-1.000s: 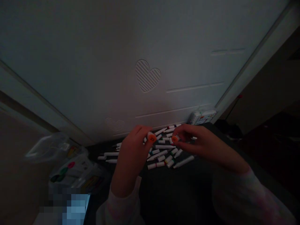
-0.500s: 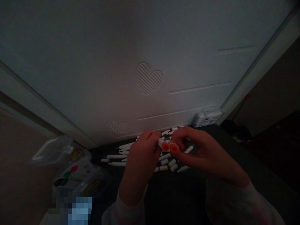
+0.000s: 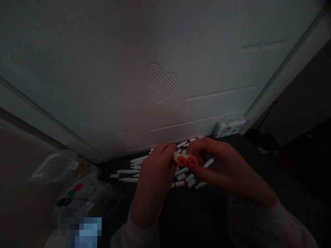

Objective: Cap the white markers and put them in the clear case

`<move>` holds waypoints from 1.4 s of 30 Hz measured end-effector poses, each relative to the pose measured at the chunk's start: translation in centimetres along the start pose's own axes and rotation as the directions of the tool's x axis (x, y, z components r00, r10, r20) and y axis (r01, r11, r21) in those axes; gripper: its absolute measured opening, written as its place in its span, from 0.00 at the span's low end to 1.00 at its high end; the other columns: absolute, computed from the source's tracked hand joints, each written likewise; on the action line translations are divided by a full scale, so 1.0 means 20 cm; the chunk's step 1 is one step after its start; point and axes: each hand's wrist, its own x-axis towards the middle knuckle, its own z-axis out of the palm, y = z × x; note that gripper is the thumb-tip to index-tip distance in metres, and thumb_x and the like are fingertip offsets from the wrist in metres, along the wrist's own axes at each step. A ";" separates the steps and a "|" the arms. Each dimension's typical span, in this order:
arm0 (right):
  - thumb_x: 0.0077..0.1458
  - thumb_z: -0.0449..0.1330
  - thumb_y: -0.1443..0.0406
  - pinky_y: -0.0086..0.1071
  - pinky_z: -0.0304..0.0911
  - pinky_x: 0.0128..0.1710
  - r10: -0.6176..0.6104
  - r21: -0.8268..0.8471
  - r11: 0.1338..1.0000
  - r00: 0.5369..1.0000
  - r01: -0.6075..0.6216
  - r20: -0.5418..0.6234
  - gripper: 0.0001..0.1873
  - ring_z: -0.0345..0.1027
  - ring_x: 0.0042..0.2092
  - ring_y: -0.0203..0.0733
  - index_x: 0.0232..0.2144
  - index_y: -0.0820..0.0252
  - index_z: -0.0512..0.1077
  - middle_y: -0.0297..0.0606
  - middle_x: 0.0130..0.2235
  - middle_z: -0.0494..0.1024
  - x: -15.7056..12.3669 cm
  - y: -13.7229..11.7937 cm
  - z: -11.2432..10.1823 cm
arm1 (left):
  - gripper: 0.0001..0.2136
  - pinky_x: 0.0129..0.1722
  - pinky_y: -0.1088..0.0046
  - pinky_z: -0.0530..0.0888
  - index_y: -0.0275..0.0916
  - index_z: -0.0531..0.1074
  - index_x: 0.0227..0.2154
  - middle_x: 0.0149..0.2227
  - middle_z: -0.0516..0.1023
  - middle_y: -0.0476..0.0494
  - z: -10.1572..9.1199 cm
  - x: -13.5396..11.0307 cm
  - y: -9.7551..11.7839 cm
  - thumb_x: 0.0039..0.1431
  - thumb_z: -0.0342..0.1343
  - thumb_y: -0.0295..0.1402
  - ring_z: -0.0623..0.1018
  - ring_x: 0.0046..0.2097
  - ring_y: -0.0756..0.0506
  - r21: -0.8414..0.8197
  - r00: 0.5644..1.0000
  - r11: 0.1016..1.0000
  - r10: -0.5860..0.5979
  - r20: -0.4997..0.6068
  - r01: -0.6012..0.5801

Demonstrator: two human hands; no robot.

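My left hand (image 3: 159,172) is closed around a white marker (image 3: 182,160) whose round orange end faces me, with what looks like the number 23 on it. Pinched between thumb and fingers of my right hand (image 3: 212,162) is a second orange-ended marker (image 3: 191,160) with a similar number. I cannot tell whether this second one is a whole marker or only its cap. The two orange ends sit side by side, almost touching. Behind and below the hands, several white markers (image 3: 128,171) and loose caps lie on the dark surface, partly hidden by my hands.
A white panel with embossed hearts (image 3: 162,82) rises behind the surface. At the back right stands a clear case (image 3: 230,126). On the left, an open clear plastic box (image 3: 85,193) holds colourful items, its lid (image 3: 55,167) tipped back. The scene is dim.
The two orange ends have turned slightly, and more white shows behind the right one. Both hands stay in nearly the same place. The view has shifted a little.
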 end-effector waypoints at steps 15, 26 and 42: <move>0.51 0.58 0.67 0.25 0.58 0.26 0.088 0.043 0.996 0.991 -0.084 -0.103 0.06 0.62 0.28 0.33 0.34 0.57 0.66 0.32 0.27 0.68 0.00 0.02 0.00 | 0.06 0.34 0.71 0.71 0.39 0.69 0.33 0.33 0.76 0.46 -0.05 -0.02 -0.04 0.53 0.53 0.33 0.76 0.34 0.46 -0.378 0.983 0.919 -0.155 -0.095 0.108; 0.50 0.57 0.69 0.26 0.56 0.25 0.213 0.295 0.942 0.965 -0.161 -0.154 0.06 0.59 0.27 0.32 0.30 0.56 0.62 0.30 0.27 0.63 -0.02 0.04 -0.01 | 0.21 0.24 0.74 0.71 0.38 0.59 0.47 0.27 0.74 0.50 -0.12 -0.03 -0.08 0.49 0.53 0.35 0.72 0.23 0.51 -0.932 0.909 0.341 -0.415 -0.029 0.126; 0.50 0.58 0.69 0.26 0.59 0.28 0.149 0.193 0.974 0.980 -0.122 -0.134 0.07 0.61 0.29 0.32 0.32 0.57 0.63 0.30 0.29 0.66 0.02 0.06 0.03 | 0.14 0.38 0.68 0.74 0.38 0.71 0.23 0.37 0.76 0.44 -0.06 0.00 -0.02 0.58 0.44 0.36 0.76 0.40 0.46 -0.997 0.950 0.020 -0.306 0.063 0.073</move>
